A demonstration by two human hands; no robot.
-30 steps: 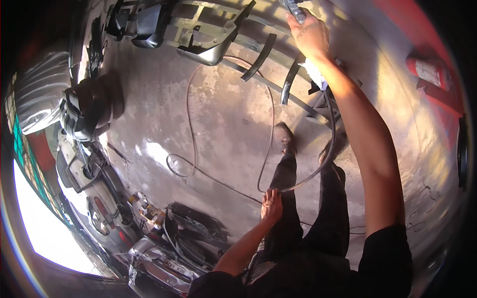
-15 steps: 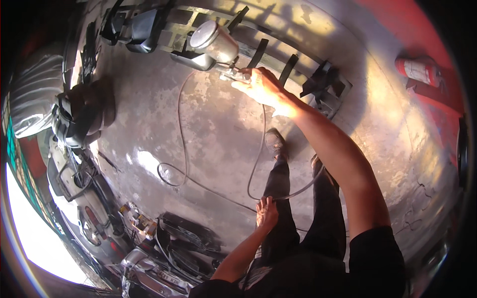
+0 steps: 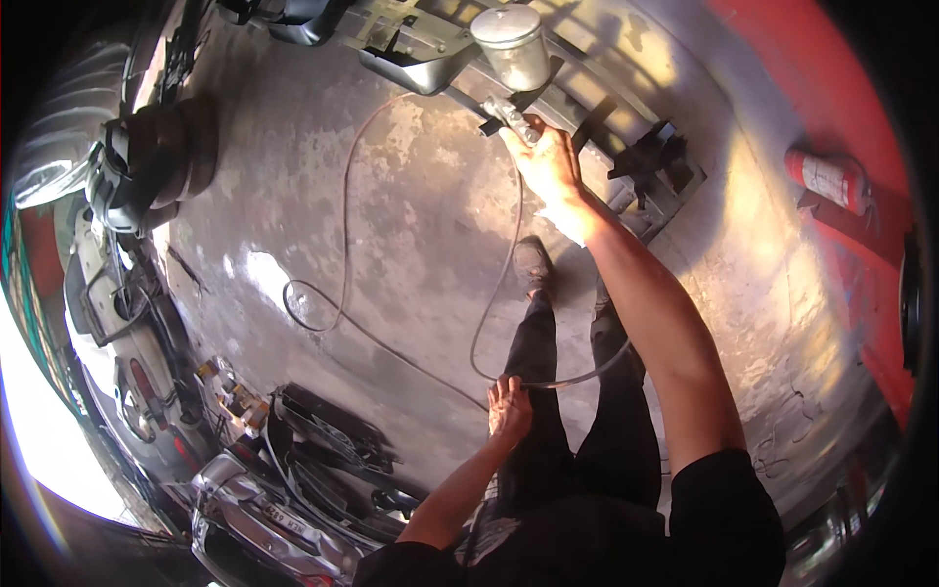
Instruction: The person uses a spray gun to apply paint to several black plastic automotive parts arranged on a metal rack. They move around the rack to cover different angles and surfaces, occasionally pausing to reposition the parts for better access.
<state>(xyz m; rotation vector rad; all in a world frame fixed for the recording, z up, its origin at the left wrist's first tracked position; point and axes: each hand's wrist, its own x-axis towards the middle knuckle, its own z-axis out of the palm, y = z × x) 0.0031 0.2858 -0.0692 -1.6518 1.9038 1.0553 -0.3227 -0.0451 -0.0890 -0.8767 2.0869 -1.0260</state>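
Note:
My right hand [image 3: 548, 164] is wrapped round the handle of a spray gun [image 3: 513, 51] with a silver, lidded metal cup on top. Its nozzle end points left, toward a dark curved plastic part [image 3: 425, 72] on the rack. A thin grey air hose [image 3: 346, 220] drops below that hand, loops over the concrete floor and crosses my legs. Down by my thigh, my left hand [image 3: 510, 411] is closed round a stretch of this hose. Where the hose joins the gun is hidden by my right hand.
A low slatted rack [image 3: 597, 132] with black brackets runs along the far side. A fire extinguisher [image 3: 829, 181] hangs at the red wall on the right. Dark vehicle parts [image 3: 147, 186] and a silver bumper-like piece [image 3: 279, 523] crowd the left. My shoe [image 3: 532, 262] stands near the hose.
The spray gun has swung rightward along the rack, and its cup now sits more upright. My left hand keeps its hold on the hose. The whole view has shifted slightly.

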